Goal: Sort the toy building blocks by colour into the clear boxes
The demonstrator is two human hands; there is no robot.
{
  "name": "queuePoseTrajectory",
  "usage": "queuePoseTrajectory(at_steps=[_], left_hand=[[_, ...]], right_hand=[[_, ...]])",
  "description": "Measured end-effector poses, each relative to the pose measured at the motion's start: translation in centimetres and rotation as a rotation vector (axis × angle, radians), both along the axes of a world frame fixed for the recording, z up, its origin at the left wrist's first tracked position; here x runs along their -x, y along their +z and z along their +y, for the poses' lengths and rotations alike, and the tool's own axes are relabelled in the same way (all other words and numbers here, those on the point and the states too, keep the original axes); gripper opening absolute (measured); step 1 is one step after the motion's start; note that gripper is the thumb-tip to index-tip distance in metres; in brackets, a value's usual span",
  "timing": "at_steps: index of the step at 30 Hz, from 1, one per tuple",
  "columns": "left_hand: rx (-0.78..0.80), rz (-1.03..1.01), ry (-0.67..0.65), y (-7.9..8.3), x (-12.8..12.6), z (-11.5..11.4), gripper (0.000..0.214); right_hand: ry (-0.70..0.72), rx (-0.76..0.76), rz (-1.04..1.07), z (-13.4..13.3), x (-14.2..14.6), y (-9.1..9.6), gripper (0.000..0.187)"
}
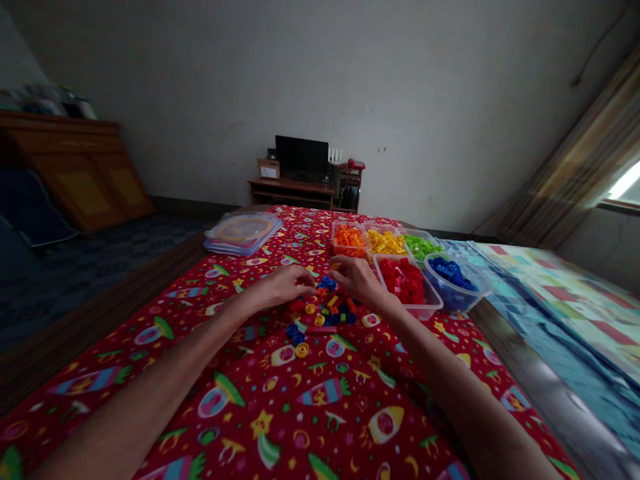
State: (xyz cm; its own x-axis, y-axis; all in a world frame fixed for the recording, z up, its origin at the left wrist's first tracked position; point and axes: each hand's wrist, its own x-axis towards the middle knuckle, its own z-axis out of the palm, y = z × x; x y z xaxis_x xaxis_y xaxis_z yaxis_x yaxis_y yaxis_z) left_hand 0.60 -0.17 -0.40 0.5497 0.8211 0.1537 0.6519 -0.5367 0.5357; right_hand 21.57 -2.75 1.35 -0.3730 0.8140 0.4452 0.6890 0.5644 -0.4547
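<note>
A loose pile of small plastic building blocks (pixel 334 303) in blue, red, yellow, orange and green lies on the red patterned cloth. My left hand (pixel 286 285) is at the left side of this pile, its curved fingers apart and low over the pieces. On the far right side of the pile, my right hand (pixel 356 275) has its fingers bent together around what looks like a small yellow block (pixel 335 266), mostly covered by the fingers. Nearer to me are blue round pieces (pixel 295 335), a yellow round piece (pixel 302 350) and a flat pinkish-red strip (pixel 321 330).
Clear tubs of sorted blocks stand beyond my right hand: orange (pixel 349 240), yellow (pixel 385 243), green (pixel 421 247), red (pixel 403 280) and blue (pixel 451 275). Stacked clear lids (pixel 243 233) lie at the far left. A bed (pixel 565 280) adjoins the table's right side.
</note>
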Motion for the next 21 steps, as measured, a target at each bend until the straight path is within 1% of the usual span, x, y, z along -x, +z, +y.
queuePoseTrajectory(at_steps=[2, 3, 5, 7, 9, 11, 13, 15, 18, 21], left_hand=[[-0.013, 0.177, -0.082, 0.0, 0.2, -0.2, 0.022], [-0.028, 0.241, -0.103, 0.0, 0.2, -0.4, 0.018], [-0.061, 0.316, -0.115, -0.3, 0.0, -0.7, 0.014], [-0.101, 0.326, -0.126, -0.5, -0.2, -0.8, 0.014], [-0.142, 0.27, -0.111, -0.8, -0.3, -0.4, 0.015], [-0.134, 0.149, -0.031, -0.9, -0.3, 0.1, 0.02], [-0.062, -0.013, 0.071, -0.8, -0.4, 0.4, 0.028], [0.031, -0.158, 0.13, -0.6, -0.5, 0.4, 0.038], [0.13, -0.274, 0.151, -0.3, -0.9, -0.2, 0.051], [0.177, -0.317, 0.144, -0.3, -1.2, -0.7, 0.055]], right_hand=[[-0.02, 0.036, 0.027, 0.1, -0.2, 0.0, 0.025], [-0.024, 0.049, 0.025, 0.0, -0.2, 0.0, 0.026], [-0.026, 0.05, 0.001, 0.0, -0.1, -0.1, 0.026], [-0.023, 0.032, -0.027, 0.0, 0.0, -0.3, 0.026], [-0.008, 0.022, -0.037, 0.0, 0.1, -0.4, 0.026], [0.015, 0.029, -0.028, 0.0, 0.1, -0.4, 0.025], [0.042, 0.052, -0.024, 0.0, 0.1, -0.3, 0.024], [0.064, 0.074, -0.03, -0.2, 0.2, -0.2, 0.022], [0.09, 0.078, -0.036, -0.5, 0.6, 0.0, 0.024], [0.143, 0.05, -0.052, -0.9, 0.9, 0.1, 0.022]])
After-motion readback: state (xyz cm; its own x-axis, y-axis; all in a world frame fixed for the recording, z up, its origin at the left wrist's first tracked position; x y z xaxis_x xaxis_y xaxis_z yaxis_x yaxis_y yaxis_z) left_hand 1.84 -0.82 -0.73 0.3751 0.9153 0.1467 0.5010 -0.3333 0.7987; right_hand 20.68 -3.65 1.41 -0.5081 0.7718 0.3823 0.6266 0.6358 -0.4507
